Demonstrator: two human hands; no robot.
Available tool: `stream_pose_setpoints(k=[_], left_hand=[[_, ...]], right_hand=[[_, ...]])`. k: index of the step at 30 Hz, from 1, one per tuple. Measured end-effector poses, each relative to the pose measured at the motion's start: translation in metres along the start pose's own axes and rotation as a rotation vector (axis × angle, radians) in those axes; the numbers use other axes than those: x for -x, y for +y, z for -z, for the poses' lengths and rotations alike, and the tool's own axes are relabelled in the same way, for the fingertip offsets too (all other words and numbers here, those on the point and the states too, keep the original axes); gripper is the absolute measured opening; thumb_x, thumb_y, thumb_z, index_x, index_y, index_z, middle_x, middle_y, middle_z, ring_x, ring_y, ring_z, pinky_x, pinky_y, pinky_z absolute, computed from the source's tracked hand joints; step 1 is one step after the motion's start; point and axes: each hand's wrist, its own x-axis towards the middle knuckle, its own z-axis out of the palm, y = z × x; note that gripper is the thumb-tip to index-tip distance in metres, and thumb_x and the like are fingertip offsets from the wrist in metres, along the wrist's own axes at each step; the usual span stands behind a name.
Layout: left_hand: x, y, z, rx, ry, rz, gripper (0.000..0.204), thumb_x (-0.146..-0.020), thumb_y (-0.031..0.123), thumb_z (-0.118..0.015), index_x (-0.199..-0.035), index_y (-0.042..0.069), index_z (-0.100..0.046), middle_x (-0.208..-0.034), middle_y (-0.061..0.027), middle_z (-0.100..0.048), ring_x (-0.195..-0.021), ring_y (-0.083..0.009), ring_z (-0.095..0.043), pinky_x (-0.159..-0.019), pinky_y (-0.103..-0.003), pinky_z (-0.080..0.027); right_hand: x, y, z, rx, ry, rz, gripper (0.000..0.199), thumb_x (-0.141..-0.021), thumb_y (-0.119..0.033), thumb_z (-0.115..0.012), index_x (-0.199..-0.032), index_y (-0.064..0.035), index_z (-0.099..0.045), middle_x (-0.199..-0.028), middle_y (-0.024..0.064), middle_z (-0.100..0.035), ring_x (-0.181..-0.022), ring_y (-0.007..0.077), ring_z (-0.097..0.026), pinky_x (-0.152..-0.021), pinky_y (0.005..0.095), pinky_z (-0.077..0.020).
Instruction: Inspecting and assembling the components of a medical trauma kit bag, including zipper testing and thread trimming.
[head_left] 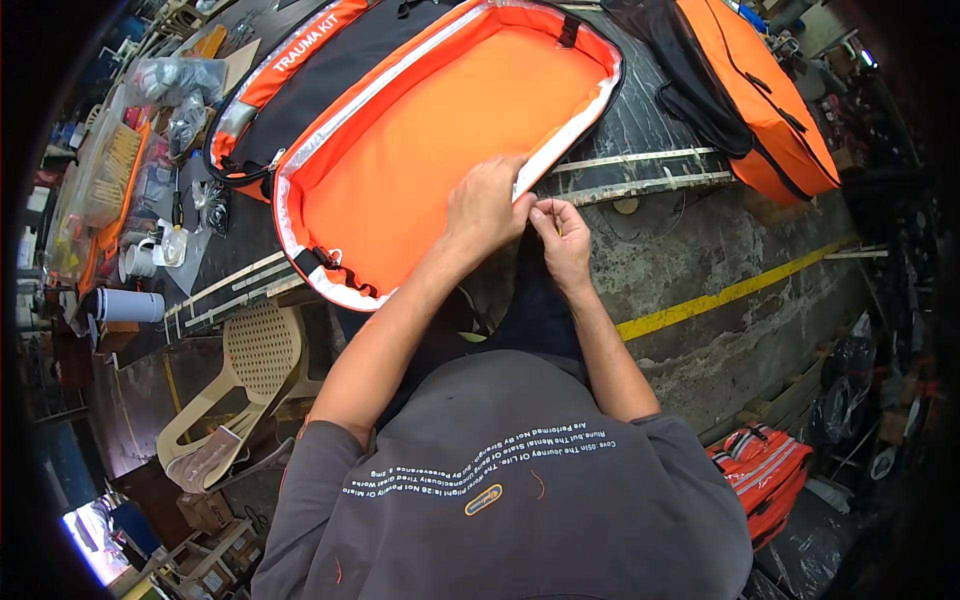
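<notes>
The dark desk (660, 130) is carrying everything, its front edge running just below both hands. The open orange bag shell (450, 130) is lying flat on it, spreading up and left from the grips, its grey reflective rim (560, 140) passing straight under them. The lower corner of that rim is hanging over the desk edge, and the shell's far end is partly cut off at the top of the view. Right of the hands, another orange bag (770, 100) is lying well apart, leaving a bare stretch of desk between. Left of the shell, a cluttered heap of packets and a white cup (140, 260) is too small to make out. Below the left arm a beige plastic chair (250, 370) is standing.

The left hand (487, 205) is clamping down over the rim, fingers curled onto it. The right hand (562, 240) is pinching something tiny just beside the rim; what it is cannot be told.
</notes>
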Motion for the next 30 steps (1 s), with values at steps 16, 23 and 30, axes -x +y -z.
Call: stream_pose_setpoints(k=[16,23,30], left_hand=[[-0.007,0.0,-0.033,-0.223,0.283,-0.055,0.022,-0.092,0.005,-0.073,-0.113,0.009,-0.068,-0.097,-0.0092,-0.074,-0.091,-0.0341,-0.07,-0.08,-0.049,-0.052],[-0.018,-0.017,-0.022,-0.039,0.225,-0.076,0.008,-0.094,0.002,-0.071,-0.102,0.003,-0.069,-0.096,-0.0167,-0.072,-0.092,-0.0409,-0.069,-0.083,-0.05,-0.054],[-0.021,-0.031,-0.021,0.023,0.208,-0.039,0.01,-0.092,0.005,-0.073,-0.099,0.001,-0.078,-0.095,-0.0192,-0.07,-0.091,-0.0377,-0.071,-0.083,-0.047,-0.058]], right_hand=[[-0.047,-0.024,0.008,0.196,0.098,0.23,0.015,-0.102,-0.007,-0.081,-0.115,0.0007,-0.079,-0.101,0.0002,-0.079,-0.091,0.0041,-0.068,-0.081,0.023,-0.0562],[-0.058,-0.024,-0.005,0.204,0.075,0.227,0.021,-0.099,-0.006,-0.084,-0.117,0.001,-0.077,-0.102,0.0026,-0.08,-0.091,0.0053,-0.071,-0.08,0.024,-0.0576],[-0.061,-0.014,-0.009,0.297,0.155,0.223,0.026,-0.1,-0.02,-0.085,-0.11,0.0017,-0.073,-0.098,0.0033,-0.078,-0.084,0.0069,-0.069,-0.077,0.0254,-0.0561]])
